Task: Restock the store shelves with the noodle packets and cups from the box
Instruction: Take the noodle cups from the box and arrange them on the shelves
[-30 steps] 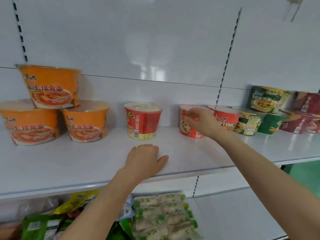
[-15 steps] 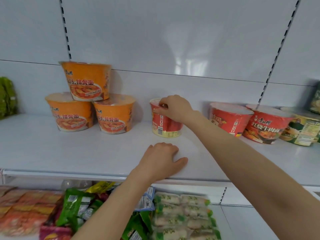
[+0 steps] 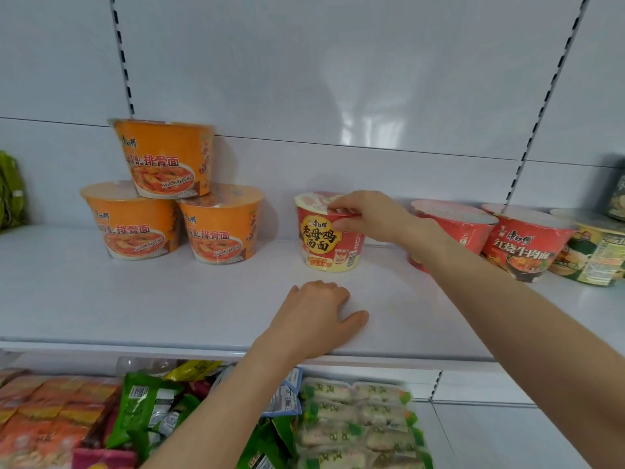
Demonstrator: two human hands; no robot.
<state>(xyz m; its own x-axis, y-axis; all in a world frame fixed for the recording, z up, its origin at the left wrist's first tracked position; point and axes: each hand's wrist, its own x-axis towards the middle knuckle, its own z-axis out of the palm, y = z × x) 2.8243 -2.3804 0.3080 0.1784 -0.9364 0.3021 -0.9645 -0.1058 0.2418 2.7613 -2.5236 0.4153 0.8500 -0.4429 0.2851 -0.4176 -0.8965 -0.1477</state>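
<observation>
White shelf (image 3: 142,299) — right hand (image 3: 370,216) pinches the red cup (image 3: 326,247) by its rim; I'd twist gently, label outward. Left hand (image 3: 316,316) rests loosely curled, empty, at six o'clock.

Photographed against white back panels (image 3: 338,79), split by black-slotted uprights (image 3: 123,62). Heaped below: green bags (image 3: 145,411), orange wrappers (image 3: 40,414), pale green-tipped packs (image 3: 355,421). Glimpsed far left, another green pack (image 3: 10,194).

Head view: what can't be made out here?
- Box: out of frame.
- Left hand: fingers hidden behind its knuckles.
- Held cup: lid partly under the right hand.
- Next red cup: label behind the right forearm.
- Dark cup: cut by the right edge.
- Lower-shelf packets: print blurred.
</observation>
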